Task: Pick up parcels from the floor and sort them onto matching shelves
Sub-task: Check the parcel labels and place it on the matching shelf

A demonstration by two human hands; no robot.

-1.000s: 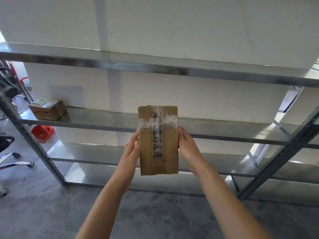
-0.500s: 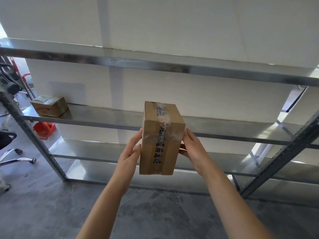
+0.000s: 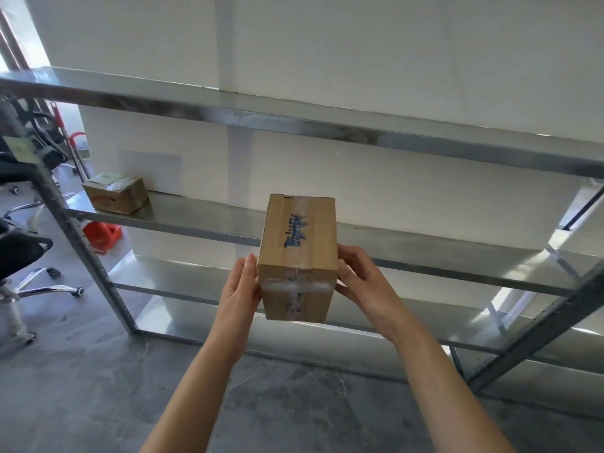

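White wall [image 3: 392, 60], grey concrete floor [image 3: 81, 387], office chair [image 3: 19, 256] left.

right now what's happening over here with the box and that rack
A person holds a taped cardboard parcel between both bare hands, the left hand on one side and the right hand on the other, in front of a metal shelving rack. The parcel is in the air, not yet on any shelf. One smaller box already sits at the left end of the middle shelf. The rest of the visible shelving is bare.
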